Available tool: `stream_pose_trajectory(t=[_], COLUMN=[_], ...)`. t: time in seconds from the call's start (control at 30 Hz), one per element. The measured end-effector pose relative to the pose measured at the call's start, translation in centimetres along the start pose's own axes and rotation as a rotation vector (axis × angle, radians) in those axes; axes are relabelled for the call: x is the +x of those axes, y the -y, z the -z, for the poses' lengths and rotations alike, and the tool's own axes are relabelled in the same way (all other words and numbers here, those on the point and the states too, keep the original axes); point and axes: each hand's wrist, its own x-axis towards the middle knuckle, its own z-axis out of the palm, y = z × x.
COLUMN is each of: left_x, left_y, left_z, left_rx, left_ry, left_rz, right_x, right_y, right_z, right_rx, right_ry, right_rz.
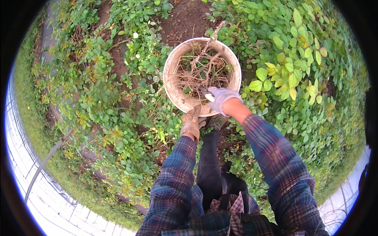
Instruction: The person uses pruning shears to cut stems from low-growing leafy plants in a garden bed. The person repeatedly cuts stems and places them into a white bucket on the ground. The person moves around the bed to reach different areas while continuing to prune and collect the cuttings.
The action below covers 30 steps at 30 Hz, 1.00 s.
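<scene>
A white bucket [170,90], its inside smeared with soil, stands in front of me, full of dry brown twigs and stems [202,69] with a few green leaves. My left hand [191,121], in a soiled brownish glove, grips the near rim of the bucket with the fingers over the edge. My right hand [224,99], in a pale glove, reaches over the near right rim. It is closed on what look like pruning shears [209,96], with a white handle and a dark end pointing into the twigs. Part of the tool is hidden by the hand.
Dense leafy green plants [106,129] grow on both sides, with taller yellow-green shoots [289,74] at the right. Bare brown soil [183,21] shows beyond the bucket. My legs in dark boots [209,165] stand just behind it. A thin curved pole [45,163] rises at the left.
</scene>
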Motion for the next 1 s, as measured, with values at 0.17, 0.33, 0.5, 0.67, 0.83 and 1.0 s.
stream_pose_trajectory(t=[0.17,0.33,0.5,0.67,0.83,1.0], left_x=[3.4,5.0,3.5,2.6,2.1,-0.2], left_y=[3.3,5.0,3.5,2.2,0.8,-4.6], left_z=[1.0,2.2,1.3,0.0,-1.1,-1.7], left_rx=[-0.037,0.273,0.083,-0.336,-0.457,-0.475], left_ry=[0.003,0.070,-0.007,0.174,-0.069,-0.041], left_rz=[-0.048,-0.355,-0.136,-0.117,-0.121,-0.228], right_x=[-2.4,1.7,4.1,3.2,-0.6,-11.8], right_y=[-1.7,-1.3,-1.1,-0.9,-0.4,-3.7], right_z=[3.7,6.0,5.3,3.6,5.7,3.8], right_rx=[0.087,-0.024,-0.001,0.081,-0.076,0.553], right_ry=[-0.203,-0.354,-0.361,-0.357,-0.342,-0.391], right_rz=[-0.083,-0.175,-0.016,0.015,-0.065,0.072])
